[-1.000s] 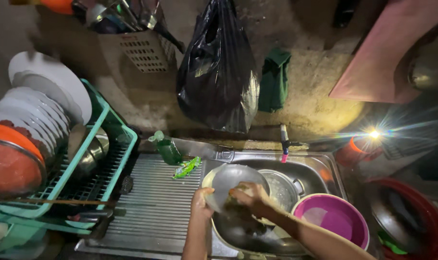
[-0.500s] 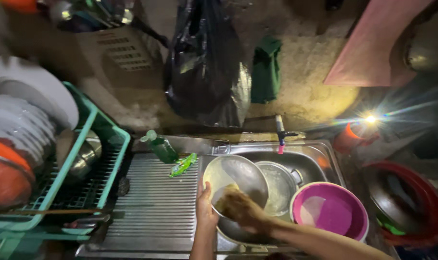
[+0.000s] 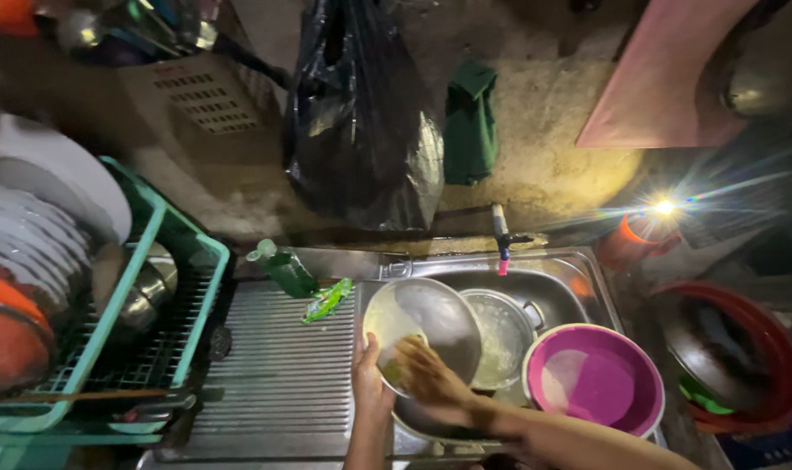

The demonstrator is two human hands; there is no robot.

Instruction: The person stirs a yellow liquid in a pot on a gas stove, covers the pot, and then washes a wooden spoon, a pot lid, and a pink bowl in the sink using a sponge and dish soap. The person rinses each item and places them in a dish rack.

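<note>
Dim kitchen sink area with a rough wall behind. One steel sink (image 3: pixel 578 278) holds one lidded pot (image 3: pixel 500 335) and one pink basin (image 3: pixel 596 383), both right of the hands. The left hand (image 3: pixel 370 383) is clamped on the lower-left rim of one round steel plate (image 3: pixel 422 326), which is tilted over the sink. The right hand (image 3: pixel 431 379) presses on the plate's lower face, fingers curled together (whether they enclose a sponge cannot be told). Left of the hands: one ribbed drainboard (image 3: pixel 274 374), one green bottle (image 3: pixel 287 270), one green sachet (image 3: pixel 326 300), one teal dish rack (image 3: pixel 143 339). One black bag (image 3: pixel 361 122) hangs above. Compared with half a second ago, the right hand sits lower on the plate; the left grip is unchanged.
</note>
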